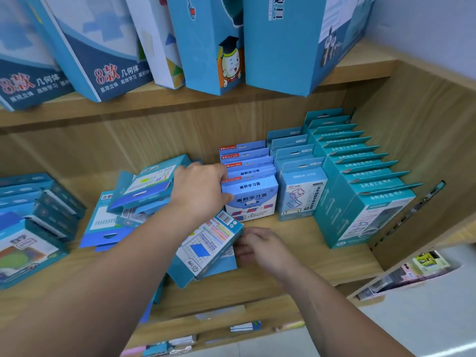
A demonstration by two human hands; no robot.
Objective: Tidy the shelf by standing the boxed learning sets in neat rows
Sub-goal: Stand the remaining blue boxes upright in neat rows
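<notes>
The wooden shelf [296, 253] carries tall blue boxes [283, 47] on its upper board. On the lower board, at the right, three rows of boxed sets stand upright, side by side: a long teal row [360, 202], a short pale row [301, 197] with cube drawings, and a blue row [247, 171] with white-faced fronts. Left of them a loose heap [123, 207] of blue boxes lies flat and askew. A tilted box [206, 248] showing a grid and a blue parallelogram leans near the shelf's front edge. The left hand [201, 186] curls its fingers round the left edge of the blue row's front box [253, 202]. The right hand [260, 247] pinches the tilted box's right end.
</notes>
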